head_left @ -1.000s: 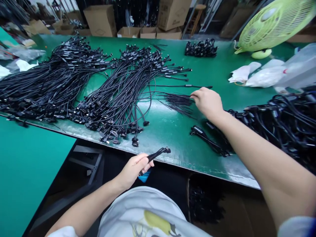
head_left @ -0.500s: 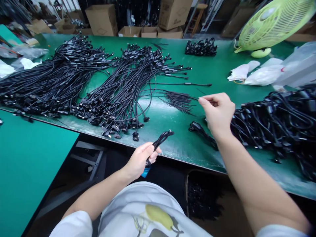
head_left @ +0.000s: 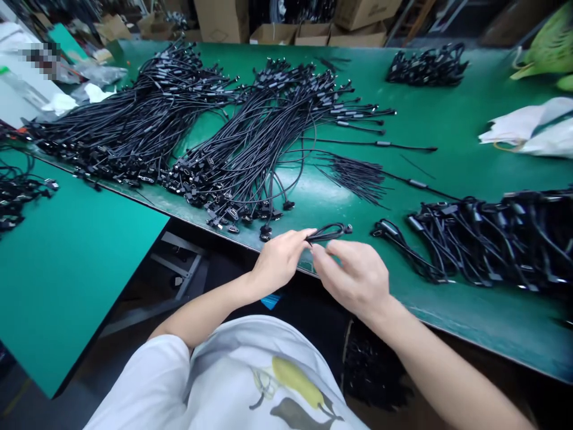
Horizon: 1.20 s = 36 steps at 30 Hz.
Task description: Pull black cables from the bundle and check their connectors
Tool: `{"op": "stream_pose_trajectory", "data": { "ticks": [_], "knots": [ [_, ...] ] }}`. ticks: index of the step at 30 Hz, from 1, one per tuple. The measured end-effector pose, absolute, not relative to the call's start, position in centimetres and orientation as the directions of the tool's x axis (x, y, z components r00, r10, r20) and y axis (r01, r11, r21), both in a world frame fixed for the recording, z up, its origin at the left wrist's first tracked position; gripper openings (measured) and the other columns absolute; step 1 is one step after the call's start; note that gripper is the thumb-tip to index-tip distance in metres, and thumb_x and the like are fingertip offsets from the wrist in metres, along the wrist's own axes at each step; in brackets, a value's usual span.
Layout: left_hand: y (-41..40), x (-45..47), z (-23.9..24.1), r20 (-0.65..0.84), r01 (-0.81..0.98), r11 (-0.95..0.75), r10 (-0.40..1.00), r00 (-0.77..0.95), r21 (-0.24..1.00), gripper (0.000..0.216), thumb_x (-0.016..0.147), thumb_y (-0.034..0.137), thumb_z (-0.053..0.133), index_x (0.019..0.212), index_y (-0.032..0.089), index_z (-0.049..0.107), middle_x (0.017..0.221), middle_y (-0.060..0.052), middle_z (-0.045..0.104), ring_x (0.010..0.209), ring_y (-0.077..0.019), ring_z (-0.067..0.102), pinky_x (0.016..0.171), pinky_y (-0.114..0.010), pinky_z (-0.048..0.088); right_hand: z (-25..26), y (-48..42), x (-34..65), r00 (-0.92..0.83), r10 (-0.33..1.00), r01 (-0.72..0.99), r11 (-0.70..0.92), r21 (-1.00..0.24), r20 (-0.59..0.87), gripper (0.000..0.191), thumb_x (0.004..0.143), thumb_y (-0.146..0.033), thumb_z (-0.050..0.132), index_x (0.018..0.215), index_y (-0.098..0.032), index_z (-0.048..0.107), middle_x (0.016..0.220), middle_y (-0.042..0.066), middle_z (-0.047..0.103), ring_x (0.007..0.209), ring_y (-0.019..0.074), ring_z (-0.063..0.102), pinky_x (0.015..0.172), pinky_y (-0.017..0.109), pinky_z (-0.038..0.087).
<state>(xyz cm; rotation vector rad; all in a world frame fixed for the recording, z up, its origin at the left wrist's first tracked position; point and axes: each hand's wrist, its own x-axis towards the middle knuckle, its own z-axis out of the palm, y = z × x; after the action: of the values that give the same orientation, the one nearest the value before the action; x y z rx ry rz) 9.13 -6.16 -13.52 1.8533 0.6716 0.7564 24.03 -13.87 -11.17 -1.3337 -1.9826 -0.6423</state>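
Observation:
My left hand [head_left: 278,261] is closed around a folded black cable [head_left: 332,232], whose looped end and plug stick out to the right above the table's front edge. Right beside it, my right hand [head_left: 356,276] pinches at the cable with thumb and forefinger. A thin dark tip, like a twist tie, shows between the hands, though most of it is hidden by fingers. Beyond them lies a loose pile of thin black twist ties [head_left: 358,178]. One folded, bundled cable [head_left: 405,249] rests to the right of my right hand.
Long straight cables [head_left: 255,137] are heaped at centre, with another heap [head_left: 134,122] to the left. Bundled cables [head_left: 496,239] are piled at right, more [head_left: 427,65] at the back. White bags [head_left: 528,128] and a green fan [head_left: 553,51] stand right. A lower green table [head_left: 85,251] adjoins at left.
My right hand has come from the edge of the twist-tie pile to the folded cable in my left hand. The left hand has turned and risen slightly. The view has shifted right.

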Motion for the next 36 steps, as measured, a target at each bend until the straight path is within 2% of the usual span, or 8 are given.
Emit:
{"op": "stream_pose_trajectory", "data": {
  "ticks": [3,7,12,17,22,30,34,36],
  "knots": [
    [-5.8,8.4,-13.3,0.223,0.225,-0.528,0.654,0.723,0.819,0.026,0.095,0.019,0.040,0.099,0.018,0.066,0.096,-0.007,0.066,0.093,-0.0198,0.061,0.089,-0.033,0.047,-9.2,-12.8,24.8,-0.592,0.567,0.800,0.501,0.331,0.573,0.018,0.091,-0.009,0.050,0.091,-0.017,0.065,0.109,0.009,0.068,0.101,0.0194,0.059,0.087,0.033,0.044],
    [-5.3,7.9,-13.2,0.020,0.251,-0.319,0.654,0.756,0.914,0.026,0.093,0.022,0.043,0.079,0.016,0.064,0.075,-0.001,0.061,0.072,-0.0145,0.055,0.072,-0.026,0.045,-7.7,-12.5,24.5,-0.701,0.647,0.696,0.529,0.486,0.300,0.026,0.092,-0.007,0.042,0.100,-0.013,0.066,0.102,0.011,0.065,0.089,0.0212,0.054,0.085,0.036,0.042],
    [-5.4,7.9,-13.7,-0.224,0.268,0.008,0.575,0.787,0.963,0.024,0.089,0.023,0.049,0.078,0.014,0.068,0.061,0.003,0.056,0.059,-0.0115,0.049,0.058,-0.022,0.038,-8.0,-13.6,23.4,-0.686,0.722,0.692,0.615,0.378,0.083,0.037,0.086,0.001,0.035,0.080,-0.018,0.066,0.073,0.009,0.051,0.071,0.0228,0.044,0.065,0.036,0.035],
    [-6.3,7.9,-13.9,-0.134,0.358,-0.271,0.600,0.789,0.893,0.026,0.089,0.015,0.048,0.087,0.020,0.073,0.087,-0.001,0.074,0.086,-0.0180,0.064,0.077,-0.025,0.045,-9.1,-14.5,23.2,-0.682,0.731,0.671,0.618,0.409,0.014,0.042,0.081,0.006,0.030,0.067,-0.020,0.059,0.066,0.008,0.043,0.063,0.0216,0.035,0.059,0.035,0.026],
    [-6.8,7.8,-13.9,-0.041,0.362,-0.486,0.553,0.832,0.795,0.030,0.092,0.017,0.042,0.090,0.021,0.071,0.089,-0.004,0.072,0.084,-0.0195,0.065,0.078,-0.028,0.047,-10.6,-13.3,24.3,-0.721,0.684,0.654,0.624,0.427,0.105,0.027,0.080,-0.001,0.041,0.063,-0.019,0.052,0.056,0.005,0.040,0.053,0.0187,0.032,0.053,0.034,0.019],
    [-7.3,7.7,-13.7,0.016,0.462,-0.562,0.647,0.762,0.686,0.050,0.089,0.012,0.036,0.137,0.009,0.049,0.113,-0.017,0.065,0.107,-0.0304,0.060,0.095,-0.045,0.046,-11.5,-12.6,24.3,-0.499,0.830,0.851,0.415,0.321,0.250,0.018,0.079,-0.002,0.045,0.072,-0.015,0.054,0.056,0.003,0.050,0.050,0.0158,0.043,0.051,0.030,0.021],
    [-7.6,8.9,-12.6,0.035,0.381,-0.411,0.716,0.697,0.828,0.064,0.086,0.015,0.039,0.150,0.009,0.032,0.131,-0.020,0.054,0.125,-0.0342,0.049,0.107,-0.052,0.038,-10.9,-11.4,24.1,-0.336,0.844,0.942,0.295,0.161,0.419,0.021,0.090,-0.013,0.046,0.071,-0.017,0.055,0.058,0.002,0.054,0.052,0.0134,0.047,0.051,0.028,0.023],
    [-7.3,9.9,-11.9,0.019,0.230,-0.222,0.757,0.653,0.948,0.077,0.082,0.016,0.045,0.154,0.010,0.019,0.146,-0.019,0.042,0.139,-0.0328,0.036,0.116,-0.049,0.029,-10.7,-10.9,23.6,-0.153,0.840,0.979,0.200,-0.035,0.520,0.030,0.096,-0.023,0.043,0.068,-0.018,0.052,0.060,0.002,0.055,0.056,0.0138,0.049,0.052,0.028,0.025]
  ]
}}
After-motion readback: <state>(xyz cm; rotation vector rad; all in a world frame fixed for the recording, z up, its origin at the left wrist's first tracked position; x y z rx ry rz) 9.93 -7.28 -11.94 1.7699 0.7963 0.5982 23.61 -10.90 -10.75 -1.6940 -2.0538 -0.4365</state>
